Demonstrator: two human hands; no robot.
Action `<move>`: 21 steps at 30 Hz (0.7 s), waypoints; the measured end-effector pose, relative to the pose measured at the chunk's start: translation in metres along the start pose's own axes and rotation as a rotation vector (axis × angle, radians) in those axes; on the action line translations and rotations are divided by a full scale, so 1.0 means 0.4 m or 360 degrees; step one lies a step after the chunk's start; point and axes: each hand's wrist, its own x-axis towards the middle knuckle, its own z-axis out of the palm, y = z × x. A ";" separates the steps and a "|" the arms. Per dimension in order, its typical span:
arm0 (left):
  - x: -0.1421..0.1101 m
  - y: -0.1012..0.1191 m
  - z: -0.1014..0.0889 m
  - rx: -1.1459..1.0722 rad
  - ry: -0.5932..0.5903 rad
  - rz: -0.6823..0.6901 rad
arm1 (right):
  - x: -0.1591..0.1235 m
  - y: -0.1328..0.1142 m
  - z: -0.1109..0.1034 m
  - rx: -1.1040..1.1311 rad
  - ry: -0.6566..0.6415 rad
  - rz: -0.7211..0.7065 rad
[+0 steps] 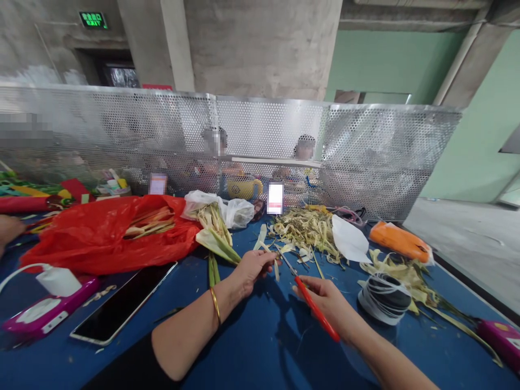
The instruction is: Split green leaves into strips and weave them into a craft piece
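My left hand point(255, 266), with a gold bangle at the wrist, pinches a pale strip of dried husk point(263, 238) over the middle of the blue table. In my right hand point(325, 298) are red-handled scissors point(311, 303), their blades pointing up and left, close to the left fingertips. Whether the blades touch the strip I cannot tell. Just beyond both hands lies a heap of dried husk scraps point(306, 230). Longer green-yellow husk leaves point(219, 246) rest left of my left hand. A spool of grey cord point(384, 298) stands right of my right hand.
A red plastic bag point(101, 238) with husk strips, a phone point(125, 303) and a purple power strip point(52, 309) are at left. An orange packet point(400, 241) lies at right. A perforated metal screen point(268, 124) closes the back, people behind it. Another person's hand point(8, 230) shows far left.
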 end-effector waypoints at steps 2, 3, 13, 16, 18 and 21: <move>0.002 -0.002 -0.001 0.0008 -0.0002 0.0013 | -0.002 0.002 0.003 0.0005 0.0011 0.0007; 0.004 -0.003 -0.002 0.0015 -0.0005 0.0017 | -0.003 0.003 0.005 0.0018 0.0013 0.0019; 0.002 0.002 -0.007 -0.0005 -0.0177 -0.0001 | 0.014 0.026 -0.036 0.0218 0.0147 -0.0066; 0.001 0.003 -0.009 0.0006 -0.0193 -0.0012 | 0.008 0.017 -0.062 0.0135 0.0074 -0.0181; 0.000 0.003 -0.009 0.0015 -0.0188 -0.0005 | 0.000 0.011 -0.078 -0.0016 0.0009 -0.0225; -0.004 0.004 -0.007 0.0067 -0.0210 0.0055 | -0.006 0.008 -0.096 -0.0291 -0.0026 -0.0264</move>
